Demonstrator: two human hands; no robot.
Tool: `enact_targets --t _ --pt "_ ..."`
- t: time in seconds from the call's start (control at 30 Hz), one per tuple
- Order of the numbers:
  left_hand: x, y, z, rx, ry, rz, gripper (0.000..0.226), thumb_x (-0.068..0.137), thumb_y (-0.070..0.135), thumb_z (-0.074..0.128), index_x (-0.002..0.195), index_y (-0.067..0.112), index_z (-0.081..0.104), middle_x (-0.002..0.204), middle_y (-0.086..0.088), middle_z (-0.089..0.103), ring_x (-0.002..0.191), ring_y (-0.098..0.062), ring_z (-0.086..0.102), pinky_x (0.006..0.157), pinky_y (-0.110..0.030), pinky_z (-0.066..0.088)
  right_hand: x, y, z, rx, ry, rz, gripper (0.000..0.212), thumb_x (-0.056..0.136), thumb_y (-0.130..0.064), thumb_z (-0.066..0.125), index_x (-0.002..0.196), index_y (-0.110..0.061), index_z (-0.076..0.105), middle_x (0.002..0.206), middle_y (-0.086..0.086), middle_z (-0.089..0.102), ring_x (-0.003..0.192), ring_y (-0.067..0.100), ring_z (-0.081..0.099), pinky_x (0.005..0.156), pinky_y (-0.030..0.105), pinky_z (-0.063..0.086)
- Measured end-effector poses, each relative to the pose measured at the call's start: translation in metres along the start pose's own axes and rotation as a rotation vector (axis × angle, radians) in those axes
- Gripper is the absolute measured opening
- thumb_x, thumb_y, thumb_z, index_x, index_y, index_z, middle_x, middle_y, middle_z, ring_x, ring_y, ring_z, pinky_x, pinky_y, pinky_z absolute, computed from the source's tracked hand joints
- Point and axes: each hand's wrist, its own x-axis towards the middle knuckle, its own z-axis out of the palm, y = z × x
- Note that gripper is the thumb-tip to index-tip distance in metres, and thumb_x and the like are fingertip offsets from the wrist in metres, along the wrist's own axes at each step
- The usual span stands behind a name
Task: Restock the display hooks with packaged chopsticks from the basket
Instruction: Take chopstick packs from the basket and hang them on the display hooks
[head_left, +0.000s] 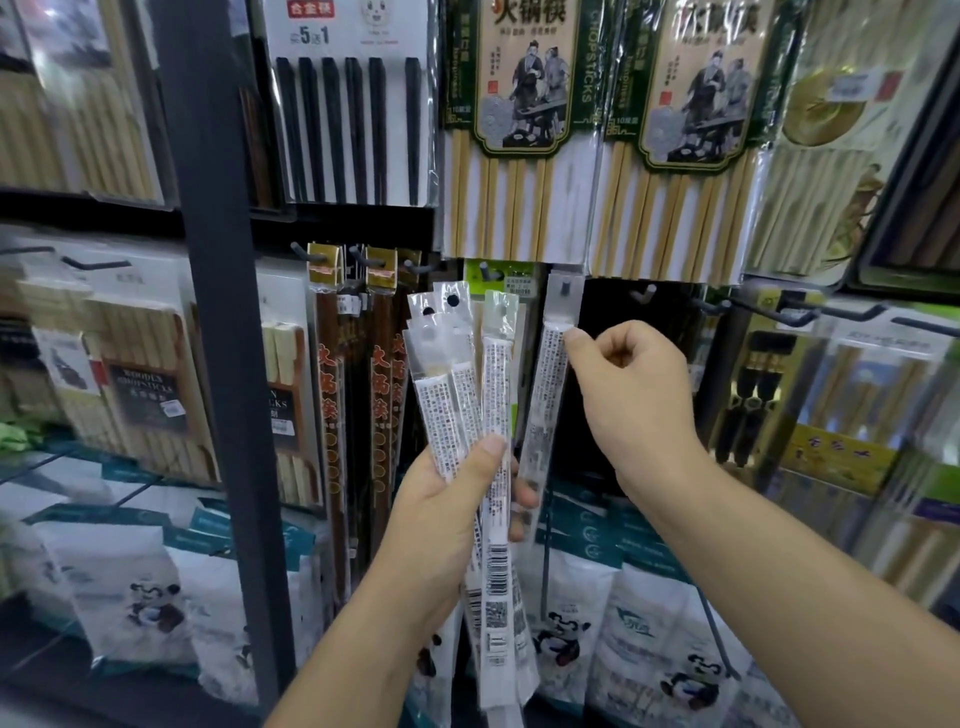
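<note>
well, right fingertips (574, 335) pinch one slim pack (548, 395) just under its clear header, the rest of the right hand (628, 395) curled loosely behind. the header's hole sits right at a hook (565, 286) on the dark back panel; whether the hook is already through the hole is too blurred to tell. the pack hangs slightly tilted, its lower end near the left fingers, touching or not i cannot say.

left thumb (485, 457) presses across a fan of packs (496, 364), three or four of the same white-labelled kind, the left hand (447, 514) wrapped around their middles with the headers spread upward. these are the stock waiting to go up. the basket is not in view.

the step in hand looks like hanging a single pack, with most of the handful not yet hung. next, i judge, the hole must be lined up with the hook tip and the pack slid back along it before the pinch lets go, then another pack taken from the fan. an empty hook (643, 297) stands just right of this one. dark packs (332, 395) hang to the left, panda bags (561, 623) lie below.
</note>
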Motion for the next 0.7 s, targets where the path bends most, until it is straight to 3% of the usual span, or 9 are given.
enact_targets --t 0.07,0.2,0.33,0.47,0.53,0.63,0.7 --pt "0.001 0.001 0.000 -0.016 0.011 -0.007 0.044 0.083 0.040 0.071 0.114 0.008 0.071 0.078 -0.013 0.071 0.063 -0.020 0.069 0.053 -0.029 0.056 -0.009 0.000 0.001 0.043 -0.071 -0.008 0.036 0.097 -0.034 0.066 0.072 -0.012 0.054 0.052 -0.013 0.046 0.048 -0.001 0.041 0.048 0.011 0.039" --pt "-0.001 0.000 0.003 0.040 -0.032 0.054 0.025 0.086 0.039 0.075 0.103 0.020 0.079 0.080 -0.012 0.075 0.064 -0.020 0.070 0.056 -0.029 0.057 -0.021 -0.006 0.005 0.055 -0.287 -0.007 0.026 0.097 -0.037 0.065 0.082 -0.015 0.070 0.075 0.014 0.062 0.064 0.010 0.055 0.059 0.025 0.049" --pt "-0.001 -0.003 0.004 0.062 -0.030 0.078 0.028 0.094 0.033 0.067 0.116 0.017 0.076 0.104 -0.016 0.079 0.085 -0.028 0.077 0.072 -0.036 0.063 -0.020 -0.011 0.004 0.073 -0.294 -0.023 0.023 0.098 -0.031 0.066 0.085 -0.013 0.070 0.076 0.016 0.061 0.062 0.008 0.053 0.059 0.024 0.049" --pt "0.000 -0.006 0.003 0.051 0.000 0.009 0.023 0.091 0.040 0.066 0.109 0.033 0.078 0.115 -0.005 0.079 0.108 -0.025 0.075 0.090 -0.044 0.060 -0.012 -0.016 -0.001 0.161 -0.251 0.000 0.019 0.099 -0.026 0.064 0.088 -0.012 0.070 0.078 0.021 0.062 0.065 0.020 0.055 0.061 0.039 0.052" --pt "0.001 -0.008 0.002 0.067 0.006 -0.008 0.022 0.090 0.043 0.067 0.105 0.032 0.079 0.110 -0.008 0.080 0.102 -0.025 0.077 0.084 -0.043 0.063 -0.005 -0.019 -0.004 0.152 -0.213 0.006 0.020 0.099 -0.026 0.063 0.088 -0.011 0.069 0.077 0.019 0.061 0.067 0.023 0.056 0.064 0.045 0.055" --pt "0.002 -0.008 0.001 0.039 0.038 -0.003 0.031 0.090 0.045 0.074 0.107 0.019 0.077 0.089 -0.022 0.073 0.071 -0.031 0.072 0.062 -0.039 0.062 0.001 -0.019 -0.005 0.135 -0.176 0.038 0.027 0.099 -0.029 0.063 0.086 -0.006 0.065 0.074 0.009 0.056 0.068 0.022 0.053 0.067 0.049 0.054" --pt "0.002 -0.009 0.001 0.037 0.046 0.024 0.035 0.086 0.043 0.075 0.110 0.018 0.076 0.083 -0.018 0.070 0.065 -0.027 0.067 0.058 -0.035 0.059 0.003 -0.019 -0.004 0.110 -0.167 0.043 0.033 0.099 -0.032 0.063 0.083 -0.003 0.062 0.067 0.001 0.052 0.064 0.015 0.050 0.063 0.042 0.051"
